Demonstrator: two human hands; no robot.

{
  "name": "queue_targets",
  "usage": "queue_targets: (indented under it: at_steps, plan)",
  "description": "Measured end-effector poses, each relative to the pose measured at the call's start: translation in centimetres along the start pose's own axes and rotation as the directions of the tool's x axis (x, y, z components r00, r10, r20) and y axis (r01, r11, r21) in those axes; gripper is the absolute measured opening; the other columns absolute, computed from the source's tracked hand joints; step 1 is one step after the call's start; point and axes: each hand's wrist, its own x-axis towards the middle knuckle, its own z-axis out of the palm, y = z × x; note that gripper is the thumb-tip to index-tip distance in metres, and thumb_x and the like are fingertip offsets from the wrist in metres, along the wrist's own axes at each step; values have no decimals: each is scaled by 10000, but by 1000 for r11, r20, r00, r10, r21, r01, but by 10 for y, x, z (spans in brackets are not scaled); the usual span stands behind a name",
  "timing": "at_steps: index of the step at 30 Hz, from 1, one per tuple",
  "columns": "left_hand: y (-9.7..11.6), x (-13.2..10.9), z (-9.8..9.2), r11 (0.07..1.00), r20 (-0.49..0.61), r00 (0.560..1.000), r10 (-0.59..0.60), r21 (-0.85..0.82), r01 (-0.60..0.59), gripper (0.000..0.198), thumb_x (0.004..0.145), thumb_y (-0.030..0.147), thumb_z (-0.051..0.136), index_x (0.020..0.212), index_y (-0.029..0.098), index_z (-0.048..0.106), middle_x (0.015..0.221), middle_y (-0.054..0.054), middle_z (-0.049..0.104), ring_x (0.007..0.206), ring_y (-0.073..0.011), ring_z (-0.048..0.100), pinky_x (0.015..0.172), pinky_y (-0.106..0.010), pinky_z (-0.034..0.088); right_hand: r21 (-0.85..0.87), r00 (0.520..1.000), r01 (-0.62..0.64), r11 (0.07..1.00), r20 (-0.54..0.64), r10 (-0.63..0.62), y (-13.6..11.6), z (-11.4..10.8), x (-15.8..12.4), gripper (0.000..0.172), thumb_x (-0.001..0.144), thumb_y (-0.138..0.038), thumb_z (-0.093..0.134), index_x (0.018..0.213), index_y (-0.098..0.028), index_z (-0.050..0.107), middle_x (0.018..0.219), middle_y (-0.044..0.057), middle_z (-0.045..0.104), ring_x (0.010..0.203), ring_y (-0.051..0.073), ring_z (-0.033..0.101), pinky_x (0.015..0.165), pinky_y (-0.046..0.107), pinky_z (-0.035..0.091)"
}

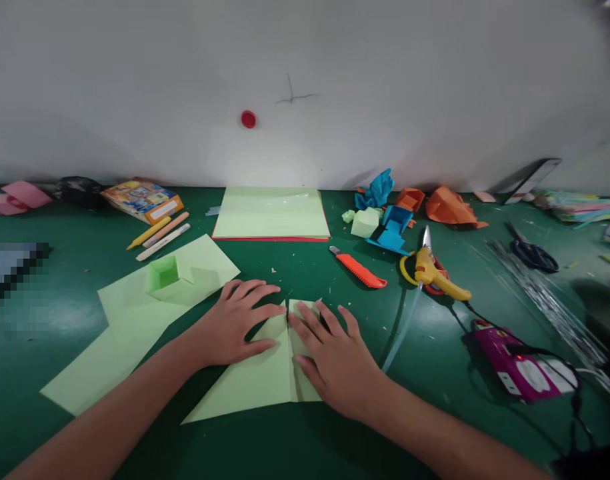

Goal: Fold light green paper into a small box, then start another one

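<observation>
A pale green folded paper [255, 383] lies on the dark green table in front of me, with a vertical seam near its middle. My left hand [235, 323] rests flat with fingers spread on its upper left part. On the right part, beside the seam, my right hand [335, 353] presses down, fingers apart. Left of my left hand, a small open green paper box [167, 277] sits on loose green sheets [119, 320]. Behind my hands lies a stack of pale green paper [269, 213] with a red edge showing.
An orange cutter [359, 268], scissors [427, 233] and a yellow glue gun [437, 273] lie right of centre. Farther right is a purple power strip [515, 367] with cables. Markers [163, 241], a patterned box [142, 199] and crumpled blue paper [377, 190] stand along the back.
</observation>
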Motion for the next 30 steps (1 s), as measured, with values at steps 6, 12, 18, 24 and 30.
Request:
queue_targets:
  at_steps: [6, 12, 18, 24, 30]
  plan:
    - [-3, -2, 2, 1000, -69, 997, -24, 7, 25, 445, 959, 393, 598, 1403, 379, 606, 1597, -27, 471, 1445, -381, 363, 1091, -565, 323, 1, 1000, 13, 1000, -6, -13, 15, -6, 6, 561, 1079, -422, 349, 1624, -291, 331, 1714, 4, 275, 1537, 352, 256, 1201, 674, 152]
    - [-4, -3, 5, 999, -83, 996, -36, -12, 35, 434, 964, 361, 598, 1397, 361, 625, 1558, -33, 519, 1416, -368, 401, 1092, -559, 342, 6, 1000, 21, 1000, -20, -21, 22, -5, 10, 571, 1078, -430, 361, 1622, -259, 339, 1706, 37, 299, 1525, 366, 265, 1205, 656, 153]
    - [-3, -1, 4, 997, -56, 996, -74, -25, 72, 524, 948, 457, 634, 1449, 313, 581, 1560, -63, 511, 1410, -374, 399, 1103, -564, 340, 16, 999, 46, 999, -5, -46, 26, -6, 11, 577, 1073, -425, 377, 1619, -240, 347, 1705, 53, 302, 1516, 374, 270, 1196, 646, 205]
    - [-4, 0, 4, 998, -29, 998, -63, -13, 63, 534, 957, 451, 621, 1463, 289, 565, 1536, -66, 543, 1385, -360, 414, 1094, -545, 330, 25, 998, 63, 998, 2, -63, 29, -8, 13, 576, 1071, -409, 382, 1621, -242, 340, 1716, 31, 274, 1501, 379, 266, 1188, 642, 235]
    - [-5, -1, 5, 998, -25, 998, -51, -26, 50, 551, 958, 461, 621, 1480, 301, 549, 1504, -55, 581, 1359, -356, 436, 1075, -530, 336, 29, 997, 78, 997, 5, -78, 30, -11, 15, 576, 1063, -413, 399, 1613, -245, 361, 1709, 45, 295, 1465, 378, 293, 1169, 631, 279]
